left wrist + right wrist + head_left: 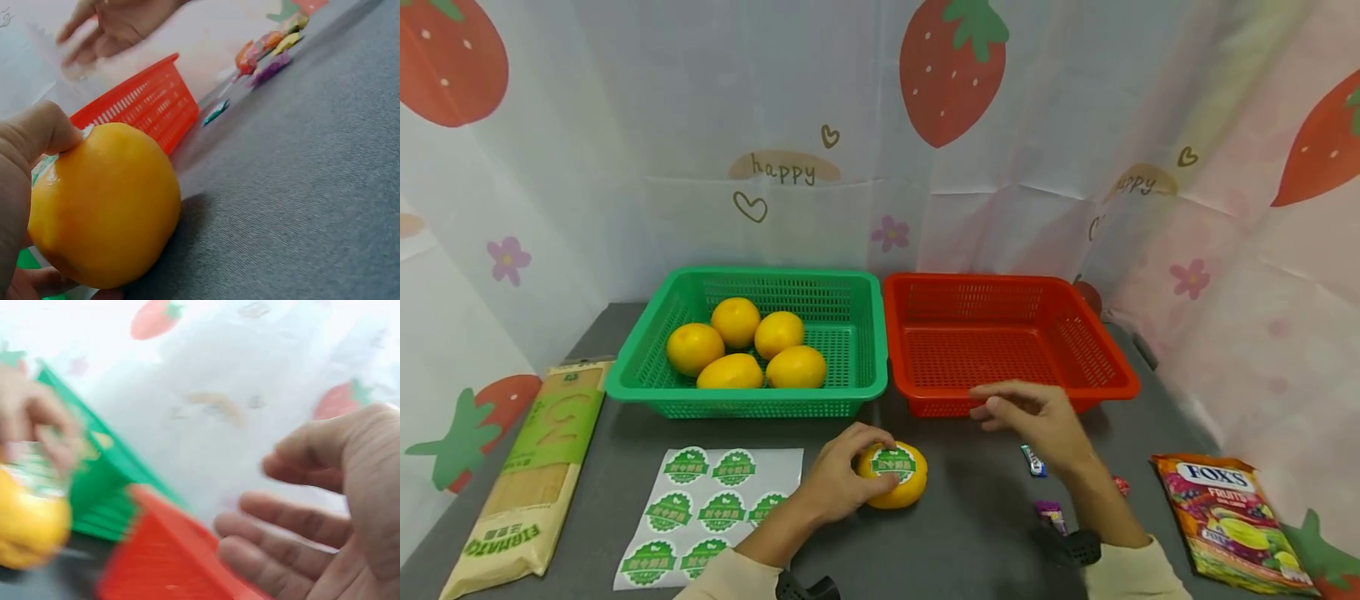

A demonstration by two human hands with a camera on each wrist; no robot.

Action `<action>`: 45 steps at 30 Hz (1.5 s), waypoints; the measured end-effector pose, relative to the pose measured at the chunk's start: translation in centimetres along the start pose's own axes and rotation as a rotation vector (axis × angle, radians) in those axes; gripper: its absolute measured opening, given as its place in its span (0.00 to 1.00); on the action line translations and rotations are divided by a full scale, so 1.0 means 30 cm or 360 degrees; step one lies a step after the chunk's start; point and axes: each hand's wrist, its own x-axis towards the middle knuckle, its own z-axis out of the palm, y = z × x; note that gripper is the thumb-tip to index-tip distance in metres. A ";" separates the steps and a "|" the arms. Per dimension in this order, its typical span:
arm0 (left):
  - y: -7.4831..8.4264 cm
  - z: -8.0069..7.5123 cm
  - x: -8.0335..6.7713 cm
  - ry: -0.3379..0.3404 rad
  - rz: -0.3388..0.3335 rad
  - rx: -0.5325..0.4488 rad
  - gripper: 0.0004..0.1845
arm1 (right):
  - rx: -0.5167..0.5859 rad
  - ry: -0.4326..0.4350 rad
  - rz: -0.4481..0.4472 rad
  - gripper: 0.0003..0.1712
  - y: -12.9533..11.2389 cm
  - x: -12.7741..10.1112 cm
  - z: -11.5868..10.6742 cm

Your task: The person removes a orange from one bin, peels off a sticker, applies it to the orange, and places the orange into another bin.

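An orange (891, 492) rests on the grey table, with a round green-and-white sticker (897, 461) on its upper side. My left hand (844, 475) grips it from the left, and the thumb lies by the sticker's edge. In the left wrist view the orange (112, 206) fills much of the lower left, thumb on top and fingertips below. Raised over the front rim of the red basket (1015, 392), my right hand (1033, 417) holds nothing. Its fingers look loosely bent in the right wrist view. A sheet of similar stickers (715, 508) lies left of the orange.
Several oranges (797, 367) sit in the green basket (745, 404). At the left lies a pack of noodles (542, 467). Small wrapped candies (1033, 461) are scattered under the right arm, and a FOX'S candy bag (1232, 525) lies far right. A printed curtain (1037, 108) hangs behind.
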 end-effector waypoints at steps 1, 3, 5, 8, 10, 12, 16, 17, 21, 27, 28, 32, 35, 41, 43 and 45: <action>-0.001 0.002 -0.001 0.0006 0.0004 -0.0002 0.15 | -0.0013 0.0066 -0.0061 0.12 -0.024 0.005 -0.036; -0.004 0.005 -0.005 0.0018 -0.0003 -0.0009 0.15 | -0.0036 0.0203 -0.0143 0.11 -0.066 0.012 -0.106; -0.005 0.008 -0.009 0.0033 -0.0009 -0.0011 0.16 | -0.0003 0.0316 -0.0199 0.12 -0.094 0.024 -0.171; -0.005 0.012 -0.012 0.0056 -0.0004 -0.0002 0.16 | 0.0055 0.0433 -0.0262 0.13 -0.114 0.039 -0.249; -0.004 0.014 -0.012 0.0062 0.0009 0.0007 0.17 | 0.0080 0.0507 -0.0254 0.14 -0.118 0.046 -0.292; -0.005 0.017 -0.010 0.0071 0.0023 0.0023 0.17 | 0.0045 0.0571 -0.0203 0.15 -0.120 0.048 -0.329; -0.007 0.020 -0.009 0.0077 0.0049 0.0035 0.18 | -0.0310 0.0675 -0.0028 0.15 -0.106 0.039 -0.395; -0.008 0.021 -0.008 0.0077 0.0051 0.0032 0.18 | -0.0435 0.0688 0.0019 0.15 -0.099 0.036 -0.411; -0.007 0.018 -0.009 0.0078 0.0045 0.0015 0.19 | -0.0778 0.0653 0.0170 0.19 -0.059 0.019 -0.462; -0.003 0.011 -0.006 0.0069 0.0033 0.0010 0.19 | -0.0836 0.0464 0.0480 0.29 0.010 -0.028 -0.508; -0.001 0.009 -0.004 0.0066 0.0036 0.0007 0.19 | -0.0874 0.0441 0.0523 0.31 0.020 -0.034 -0.513; -0.001 0.007 0.000 0.0039 0.0026 0.0008 0.20 | -0.1038 0.0343 0.0613 0.36 0.053 -0.053 -0.523; -0.005 0.005 0.003 -0.0011 0.0005 0.0028 0.23 | -0.1078 0.0277 0.0687 0.38 0.068 -0.062 -0.525; -0.005 -0.020 0.013 -0.0151 -0.0049 0.0114 0.31 | -0.1055 0.0202 0.0825 0.47 0.079 -0.074 -0.524; 0.002 -0.029 0.020 -0.0204 -0.0049 0.0141 0.31 | -0.1054 0.0195 0.0829 0.48 0.081 -0.076 -0.526; 0.012 -0.034 0.027 -0.0249 -0.0055 0.0149 0.31 | -0.1052 0.0190 0.0831 0.48 0.082 -0.078 -0.528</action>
